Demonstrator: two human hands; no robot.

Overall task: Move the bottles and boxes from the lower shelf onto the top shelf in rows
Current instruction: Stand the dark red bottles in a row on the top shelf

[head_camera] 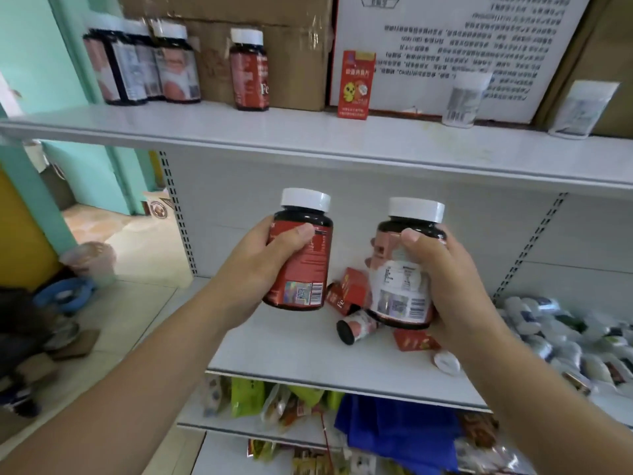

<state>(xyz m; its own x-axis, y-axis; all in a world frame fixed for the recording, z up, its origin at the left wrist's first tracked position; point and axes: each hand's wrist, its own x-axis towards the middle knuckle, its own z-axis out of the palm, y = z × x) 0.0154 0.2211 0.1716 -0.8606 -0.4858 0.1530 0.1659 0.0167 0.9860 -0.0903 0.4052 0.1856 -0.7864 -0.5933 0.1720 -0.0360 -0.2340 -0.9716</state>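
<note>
My left hand point(270, 258) grips a red-label bottle point(308, 269), my right hand point(442, 279) a pink-label bottle point(400, 289), both upright above the lower shelf point(291, 347). The top shelf point(308, 135) lies straight up and ahead; my left hand is nearer the matching red bottle point(248, 73) standing there.

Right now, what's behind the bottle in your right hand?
Red boxes and a small tipped bottle lie on the lower shelf; the held bottle and right hand cover the rest.
</note>
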